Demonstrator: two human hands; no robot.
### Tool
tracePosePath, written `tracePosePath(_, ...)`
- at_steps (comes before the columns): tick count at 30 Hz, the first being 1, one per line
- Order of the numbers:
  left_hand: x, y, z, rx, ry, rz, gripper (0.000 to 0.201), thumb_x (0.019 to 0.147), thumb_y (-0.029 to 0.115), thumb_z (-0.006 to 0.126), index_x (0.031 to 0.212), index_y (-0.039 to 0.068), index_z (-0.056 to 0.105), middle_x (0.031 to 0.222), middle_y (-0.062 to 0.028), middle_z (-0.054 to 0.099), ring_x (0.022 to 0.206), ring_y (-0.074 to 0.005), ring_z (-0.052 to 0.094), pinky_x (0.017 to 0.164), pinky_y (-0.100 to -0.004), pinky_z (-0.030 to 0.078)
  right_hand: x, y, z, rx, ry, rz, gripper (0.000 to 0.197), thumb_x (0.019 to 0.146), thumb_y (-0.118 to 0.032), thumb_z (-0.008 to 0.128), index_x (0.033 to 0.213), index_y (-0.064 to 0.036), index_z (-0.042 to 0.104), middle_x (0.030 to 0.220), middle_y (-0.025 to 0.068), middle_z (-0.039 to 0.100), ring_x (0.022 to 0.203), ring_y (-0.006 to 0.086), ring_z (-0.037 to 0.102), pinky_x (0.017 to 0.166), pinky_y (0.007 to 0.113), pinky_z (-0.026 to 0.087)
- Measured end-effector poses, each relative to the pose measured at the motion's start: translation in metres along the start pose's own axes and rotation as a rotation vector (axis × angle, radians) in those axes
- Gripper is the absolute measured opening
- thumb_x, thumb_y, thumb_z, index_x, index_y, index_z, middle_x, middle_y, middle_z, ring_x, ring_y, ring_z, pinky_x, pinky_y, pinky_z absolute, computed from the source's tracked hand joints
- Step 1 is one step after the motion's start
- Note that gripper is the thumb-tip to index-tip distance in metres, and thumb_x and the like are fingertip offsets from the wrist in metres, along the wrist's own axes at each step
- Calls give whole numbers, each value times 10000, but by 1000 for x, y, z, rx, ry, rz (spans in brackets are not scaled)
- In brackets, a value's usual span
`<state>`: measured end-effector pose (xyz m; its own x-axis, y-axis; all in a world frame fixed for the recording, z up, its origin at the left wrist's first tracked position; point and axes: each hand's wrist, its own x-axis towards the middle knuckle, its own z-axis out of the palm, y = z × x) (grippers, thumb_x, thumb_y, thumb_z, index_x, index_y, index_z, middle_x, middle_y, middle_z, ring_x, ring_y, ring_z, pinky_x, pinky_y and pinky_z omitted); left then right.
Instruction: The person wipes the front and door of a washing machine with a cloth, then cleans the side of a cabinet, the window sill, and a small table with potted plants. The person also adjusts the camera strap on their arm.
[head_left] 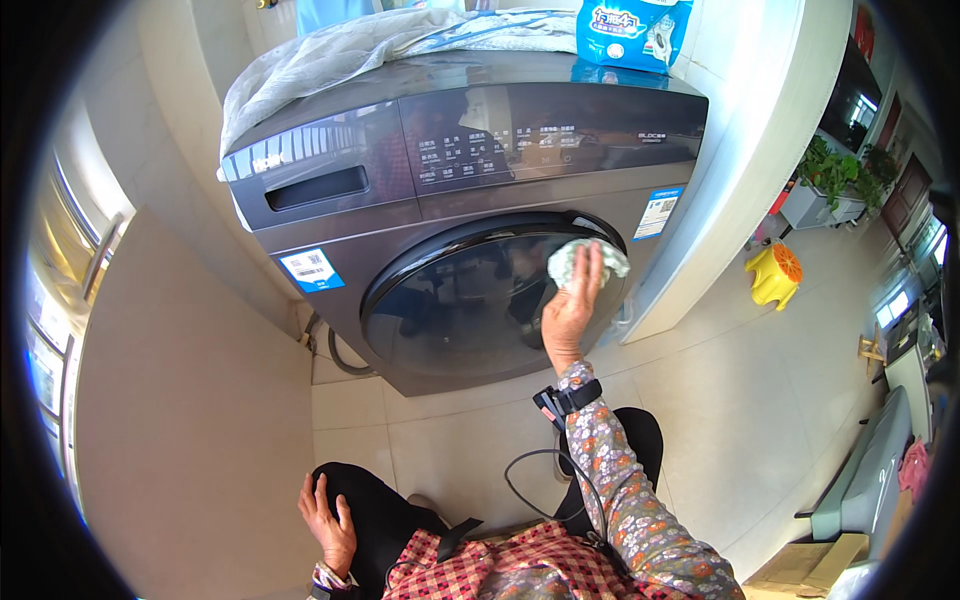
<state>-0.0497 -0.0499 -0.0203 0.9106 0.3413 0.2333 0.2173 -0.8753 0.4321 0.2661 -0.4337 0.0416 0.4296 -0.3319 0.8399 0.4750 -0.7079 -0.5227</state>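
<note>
My right hand (569, 318) presses a pale, light green-and-white cloth (606, 262) against the upper right of a round, dark glass washing machine door (450, 300). The fingers lie over the cloth, which bunches out around them. The door is closed, in the front of a dark grey washing machine (330, 235). Down at the lower left, my left hand (327, 523) rests on my knee, fingers spread and holding nothing. A black strap with a small device sits on my right wrist, and a thin black cable loops from it.
A white cloth cover (290, 80) and a blue packet (634, 35) lie on top of the machine. At the left stands a beige panel (190, 420); a white wall edge (735, 170) is close on the right. Beyond are a yellow stool (774, 275) and a cardboard box (808, 566).
</note>
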Motion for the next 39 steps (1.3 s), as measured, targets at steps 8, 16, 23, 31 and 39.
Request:
tracePosePath(8,0,1,-1,6,5,3,451,922,213,552,1347,63,522,1449,-197,413,1311,-407,379,1099,-501,317,-57,85,4,150,248,655,591,892,56,460,1468,-13,344,1496,207,384,1356,366,403,1145,427,306)
tracePosePath(16,1,2,0,8,-6,11,457,925,210,542,1354,56,515,1453,-203,408,1315,-412,374,1104,-501,310,-2,1,-3,93,-48,62,507,922,25,465,1427,-8,445,1522,218,352,1405,387,354,1149,435,303)
tracePosePath(23,2,-2,3,19,-27,-4,460,927,206,534,1361,54,508,1456,-205,407,1317,-413,372,1105,-497,309,-6,31,-1,6,164,188,548,923,-4,423,1468,-3,365,1516,205,362,1403,385,348,1165,431,275)
tracePosePath(31,3,-2,5,28,-25,1,464,929,210,527,1368,62,504,1458,-208,406,1308,-418,382,1099,-500,313,-95,137,19,330,406,1070,502,992,-44,435,1481,-17,325,1443,194,448,1280,318,487,1088,376,377)
tracePosePath(39,3,-1,4,49,-36,-8,462,938,223,519,1371,64,504,1464,-202,403,1317,-412,378,1106,-496,309,-93,113,18,551,479,1316,476,1032,-84,416,1489,-6,307,1437,183,461,1224,281,531,1046,366,419)
